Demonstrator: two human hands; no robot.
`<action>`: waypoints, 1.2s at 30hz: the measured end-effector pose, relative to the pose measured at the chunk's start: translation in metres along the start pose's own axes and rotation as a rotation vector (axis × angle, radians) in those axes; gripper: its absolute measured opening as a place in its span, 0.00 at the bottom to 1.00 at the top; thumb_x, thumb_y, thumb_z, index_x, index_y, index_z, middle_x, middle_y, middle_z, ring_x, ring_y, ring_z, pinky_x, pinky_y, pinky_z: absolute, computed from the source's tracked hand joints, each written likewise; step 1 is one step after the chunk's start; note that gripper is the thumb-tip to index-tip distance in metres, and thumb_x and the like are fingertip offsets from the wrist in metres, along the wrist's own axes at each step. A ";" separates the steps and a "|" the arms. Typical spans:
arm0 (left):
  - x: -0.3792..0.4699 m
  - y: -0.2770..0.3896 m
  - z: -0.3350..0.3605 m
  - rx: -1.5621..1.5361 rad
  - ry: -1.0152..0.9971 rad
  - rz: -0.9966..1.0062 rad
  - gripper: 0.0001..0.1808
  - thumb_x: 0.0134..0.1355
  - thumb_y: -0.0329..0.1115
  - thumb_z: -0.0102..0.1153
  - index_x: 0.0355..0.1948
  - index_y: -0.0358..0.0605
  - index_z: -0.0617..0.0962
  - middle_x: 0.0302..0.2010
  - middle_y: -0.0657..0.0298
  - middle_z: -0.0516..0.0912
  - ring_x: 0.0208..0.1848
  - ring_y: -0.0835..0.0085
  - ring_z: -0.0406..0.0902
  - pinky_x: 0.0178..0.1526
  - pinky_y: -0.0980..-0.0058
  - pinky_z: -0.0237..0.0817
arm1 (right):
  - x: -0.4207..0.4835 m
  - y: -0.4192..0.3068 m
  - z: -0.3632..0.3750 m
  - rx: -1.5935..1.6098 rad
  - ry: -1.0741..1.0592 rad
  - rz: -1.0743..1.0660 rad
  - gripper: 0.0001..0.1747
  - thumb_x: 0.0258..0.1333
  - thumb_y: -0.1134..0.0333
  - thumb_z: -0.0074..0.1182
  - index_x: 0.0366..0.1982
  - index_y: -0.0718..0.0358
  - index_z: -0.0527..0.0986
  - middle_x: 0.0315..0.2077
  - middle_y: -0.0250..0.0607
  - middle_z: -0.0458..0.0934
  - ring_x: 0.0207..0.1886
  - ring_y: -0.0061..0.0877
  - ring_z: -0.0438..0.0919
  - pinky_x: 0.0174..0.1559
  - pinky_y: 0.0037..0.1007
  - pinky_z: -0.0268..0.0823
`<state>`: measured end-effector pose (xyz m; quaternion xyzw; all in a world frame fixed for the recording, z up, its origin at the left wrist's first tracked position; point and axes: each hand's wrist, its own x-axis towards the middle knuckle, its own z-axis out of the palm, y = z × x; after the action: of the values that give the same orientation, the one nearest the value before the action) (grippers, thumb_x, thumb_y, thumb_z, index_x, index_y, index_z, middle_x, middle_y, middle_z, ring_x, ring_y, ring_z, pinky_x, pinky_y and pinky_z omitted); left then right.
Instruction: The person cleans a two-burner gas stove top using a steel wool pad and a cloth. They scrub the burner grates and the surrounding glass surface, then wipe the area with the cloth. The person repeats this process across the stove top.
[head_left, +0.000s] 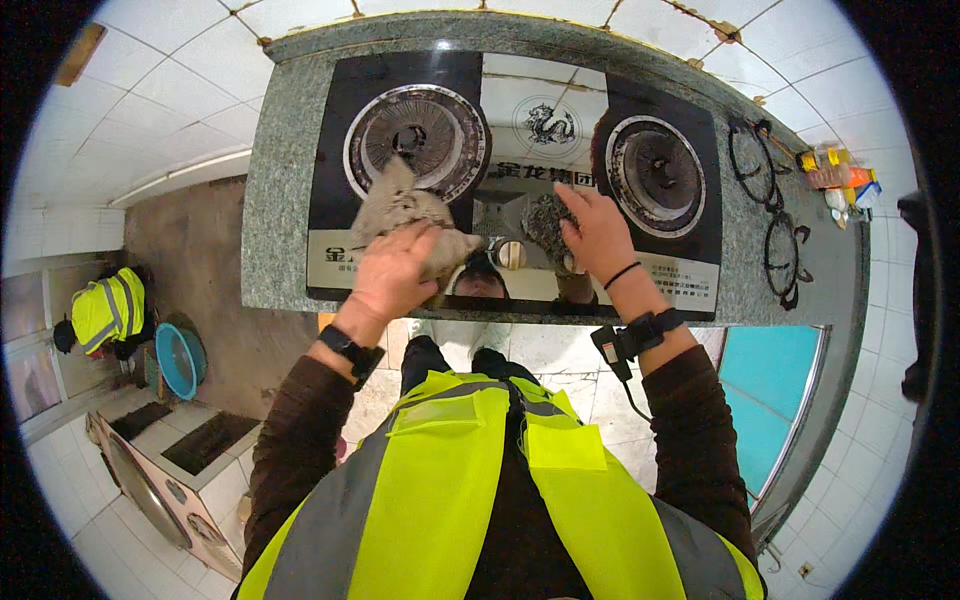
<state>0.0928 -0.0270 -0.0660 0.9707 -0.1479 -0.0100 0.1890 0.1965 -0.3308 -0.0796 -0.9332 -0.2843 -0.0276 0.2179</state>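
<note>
My left hand (397, 266) is pressed over a crumpled beige cloth rag (397, 202), its fingers gripping the lower part. The rag lies on the glass gas cooktop (491, 75) and reaches over the front rim of the left burner (412, 139). Between the two burners, my right hand (600, 232) has its fingers on the right side of a dark grey scourer (544, 221), which looks like steel wool. A control knob (512, 255) sits between my hands. The right burner (658, 176) is beyond my right hand. Neither burner has a pan support on it.
Two black pan supports (752, 165) (784, 259) lie on the grey stone counter (277, 187) at the right, near several bottles (829, 169). A blue basin (180, 360) and a person in a yellow vest (109, 311) are at the left, lower down. Tiled wall (420, 9) rises behind.
</note>
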 end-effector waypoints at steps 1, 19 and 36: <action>-0.009 -0.009 -0.004 0.014 0.016 -0.042 0.38 0.37 0.36 0.69 0.54 0.45 0.73 0.54 0.53 0.76 0.55 0.57 0.74 0.56 0.62 0.66 | 0.003 0.002 0.000 0.020 0.013 -0.003 0.31 0.47 0.69 0.59 0.57 0.52 0.69 0.45 0.46 0.74 0.44 0.44 0.73 0.47 0.42 0.68; 0.093 0.050 0.009 0.080 -0.036 0.235 0.31 0.45 0.35 0.65 0.54 0.53 0.75 0.52 0.56 0.74 0.56 0.58 0.69 0.53 0.60 0.64 | 0.017 0.023 -0.012 -0.040 0.121 0.072 0.26 0.47 0.74 0.56 0.52 0.51 0.75 0.44 0.49 0.75 0.47 0.45 0.75 0.49 0.39 0.69; -0.048 -0.047 -0.025 0.139 0.045 -0.496 0.31 0.49 0.42 0.67 0.58 0.67 0.75 0.60 0.64 0.71 0.62 0.58 0.65 0.57 0.49 0.57 | 0.021 0.036 -0.006 -0.146 0.021 0.092 0.23 0.53 0.71 0.56 0.52 0.45 0.76 0.52 0.53 0.72 0.53 0.48 0.73 0.52 0.41 0.69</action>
<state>0.0623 0.0374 -0.0615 0.9879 0.0989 -0.0240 0.1167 0.2341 -0.3492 -0.0849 -0.9584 -0.2358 -0.0480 0.1535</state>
